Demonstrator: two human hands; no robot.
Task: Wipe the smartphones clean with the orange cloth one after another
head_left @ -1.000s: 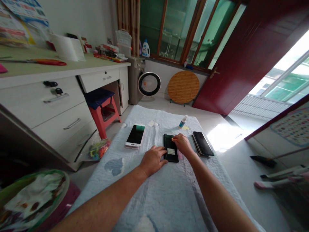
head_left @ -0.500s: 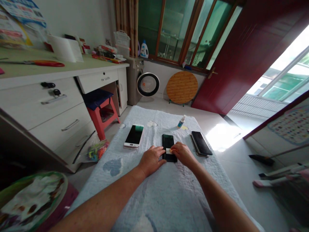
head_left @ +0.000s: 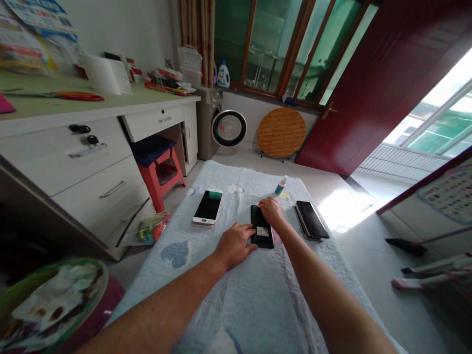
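Observation:
A black phone [head_left: 262, 242] with a pale label on its face lies on the blue patterned cloth [head_left: 236, 305]. My left hand [head_left: 236, 242] rests at its left side, fingers on the edge and thumb near the lower corner, holding it. Over the phone's upper part, my right hand [head_left: 272, 211] is closed, fingertips pressed down. A small orange bit shows at those fingertips, too small to name. Left of them lies a white-framed phone [head_left: 208, 205]. To the right is a stack of dark phones [head_left: 311, 220]. Behind stands a small spray bottle [head_left: 280, 186].
A bin with waste [head_left: 106, 295] stands at the lower left. Beyond the cloth's left edge are a bag of colourful items [head_left: 151, 228], a red stool [head_left: 164, 172] and a white desk [head_left: 92, 172]. A round wooden tabletop [head_left: 282, 132] leans at the back wall.
My right hand has slid from the label up to the phone's far end, uncovering the label. My left hand stays at the phone's left edge. The view has shifted slightly.

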